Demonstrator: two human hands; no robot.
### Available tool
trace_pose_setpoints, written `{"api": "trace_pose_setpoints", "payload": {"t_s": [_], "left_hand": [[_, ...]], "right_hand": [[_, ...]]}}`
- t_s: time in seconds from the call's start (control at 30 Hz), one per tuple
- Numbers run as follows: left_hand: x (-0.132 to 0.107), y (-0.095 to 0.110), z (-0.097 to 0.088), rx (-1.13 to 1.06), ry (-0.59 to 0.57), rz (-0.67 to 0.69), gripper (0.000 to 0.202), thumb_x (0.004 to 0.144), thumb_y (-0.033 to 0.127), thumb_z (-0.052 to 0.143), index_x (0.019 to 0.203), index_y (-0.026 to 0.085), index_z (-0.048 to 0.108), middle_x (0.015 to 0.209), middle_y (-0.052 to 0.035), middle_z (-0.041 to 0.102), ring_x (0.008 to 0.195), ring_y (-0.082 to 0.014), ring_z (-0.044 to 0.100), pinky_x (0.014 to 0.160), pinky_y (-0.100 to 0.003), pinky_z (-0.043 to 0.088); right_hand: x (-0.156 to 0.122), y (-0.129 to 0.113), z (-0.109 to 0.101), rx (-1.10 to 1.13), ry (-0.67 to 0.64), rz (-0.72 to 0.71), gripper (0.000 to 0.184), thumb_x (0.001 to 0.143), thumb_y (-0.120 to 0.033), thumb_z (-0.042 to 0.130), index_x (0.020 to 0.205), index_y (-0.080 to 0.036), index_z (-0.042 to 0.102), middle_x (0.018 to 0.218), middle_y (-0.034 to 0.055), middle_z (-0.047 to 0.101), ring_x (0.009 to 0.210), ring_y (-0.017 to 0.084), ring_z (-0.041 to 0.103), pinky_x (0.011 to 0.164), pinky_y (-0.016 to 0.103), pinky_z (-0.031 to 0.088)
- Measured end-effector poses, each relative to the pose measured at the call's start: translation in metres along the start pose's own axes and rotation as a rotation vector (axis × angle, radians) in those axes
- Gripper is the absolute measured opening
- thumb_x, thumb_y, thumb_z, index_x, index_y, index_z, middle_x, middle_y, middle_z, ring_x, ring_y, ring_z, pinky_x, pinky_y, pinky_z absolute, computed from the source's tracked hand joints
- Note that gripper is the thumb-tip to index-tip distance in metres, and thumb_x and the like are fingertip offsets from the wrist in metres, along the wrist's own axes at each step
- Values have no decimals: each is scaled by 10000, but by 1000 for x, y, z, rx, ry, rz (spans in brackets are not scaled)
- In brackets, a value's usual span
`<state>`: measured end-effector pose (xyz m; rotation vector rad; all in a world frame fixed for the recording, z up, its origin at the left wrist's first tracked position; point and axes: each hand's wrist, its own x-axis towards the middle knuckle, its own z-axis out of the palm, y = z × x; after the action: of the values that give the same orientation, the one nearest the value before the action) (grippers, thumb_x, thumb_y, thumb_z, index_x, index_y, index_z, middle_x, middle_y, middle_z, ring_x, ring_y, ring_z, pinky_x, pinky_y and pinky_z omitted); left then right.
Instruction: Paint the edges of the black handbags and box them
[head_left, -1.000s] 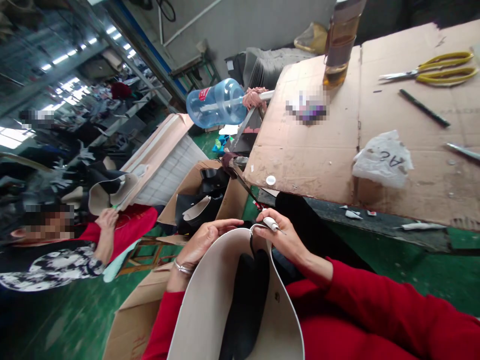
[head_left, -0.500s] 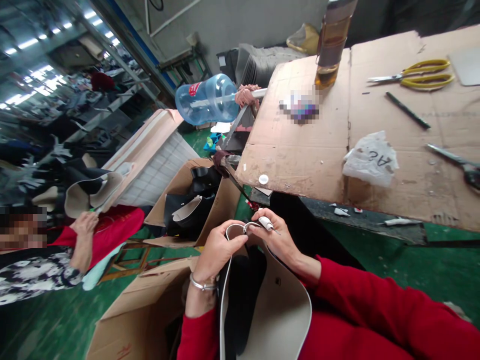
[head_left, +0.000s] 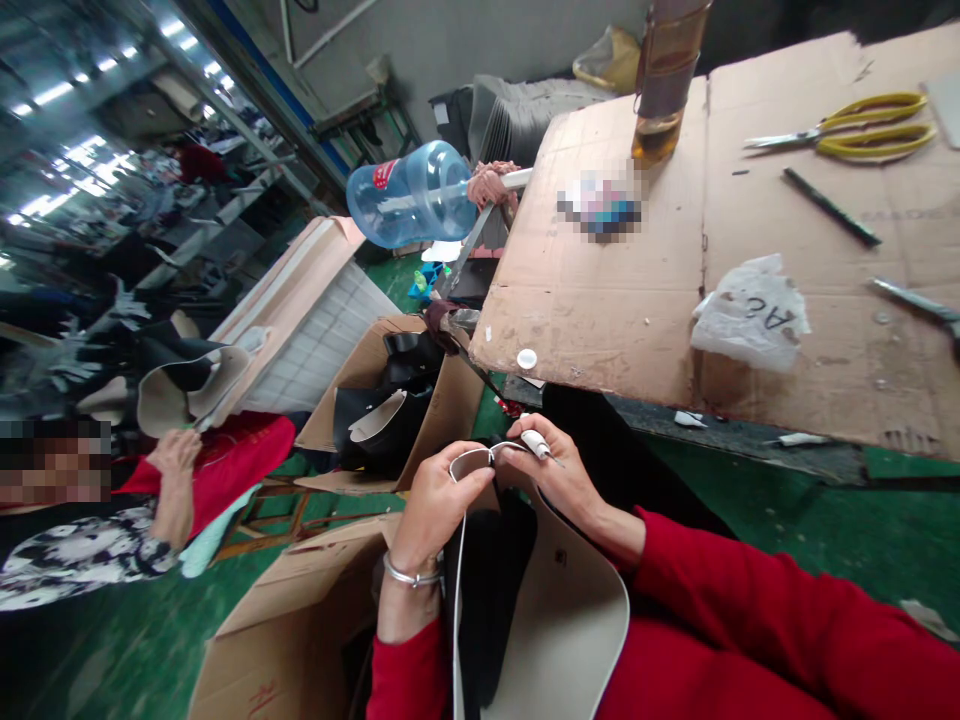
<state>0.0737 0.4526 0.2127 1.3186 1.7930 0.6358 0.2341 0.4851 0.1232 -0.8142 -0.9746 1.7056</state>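
Observation:
A bag piece (head_left: 577,610), black on one face and beige on the other, rests across my lap with its edges curled upward. My left hand (head_left: 439,500) is closed, its thumb and fingers pinching the curled upper edge. Opposite it, my right hand (head_left: 555,475) is closed on the adjoining edge, and the two edges meet between my fingertips. A small white wrapped object (head_left: 535,445) with a thin pointed tip also sits in my right fingers; its kind is unclear. My palms and the underside of the join are hidden.
A cardboard-covered table (head_left: 600,330) at right holds yellow-handled scissors (head_left: 862,130), a marked plastic bag (head_left: 750,315) and a drink bottle (head_left: 664,90). Cardboard boxes (head_left: 442,420) stand at left, one holding black pieces. A co-worker's hand (head_left: 176,455) is farther left.
The view has shifted slightly, so the table things sit a little farther right. Both my hands keep their hold on the bag piece, with almost no movement.

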Motion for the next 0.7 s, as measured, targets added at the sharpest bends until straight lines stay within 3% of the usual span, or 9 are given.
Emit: {"api": "trace_pose_setpoints", "payload": {"t_s": [0.13, 0.27, 0.4, 0.7], "left_hand": [[-2, 0, 2, 9, 60, -23, 208, 793, 272, 656, 927, 170, 777, 918, -45, 793, 882, -236, 707, 803, -305, 508], [-4, -4, 6, -11, 93, -26, 195, 788, 281, 674, 912, 175, 782, 901, -38, 795, 862, -231, 706, 788, -298, 503], [-4, -6, 9, -49, 108, -27, 152, 774, 278, 706, 869, 178, 770, 845, -23, 780, 811, -214, 692, 743, -280, 494], [-8, -12, 5, -165, 157, -96, 198, 700, 303, 817, 815, 171, 724, 718, 17, 696, 672, -153, 592, 643, -244, 442]], "right_hand": [[-2, 3, -7, -215, -33, -105, 268, 880, -455, 766, 989, -235, 657, 822, -18, 604, 702, 156, 530, 652, 264, 431], [-2, 7, -7, -309, -86, -232, 425, 819, -493, 849, 1105, -256, 643, 1013, 31, 679, 907, 217, 621, 799, 313, 494], [-4, 9, -2, -207, -147, -162, 523, 812, -487, 865, 1166, -261, 554, 1017, 22, 700, 829, 195, 648, 736, 295, 514], [-6, 2, 1, -39, -124, -65, 361, 834, -355, 844, 1059, -248, 583, 777, -50, 574, 644, 125, 499, 599, 235, 399]]}}
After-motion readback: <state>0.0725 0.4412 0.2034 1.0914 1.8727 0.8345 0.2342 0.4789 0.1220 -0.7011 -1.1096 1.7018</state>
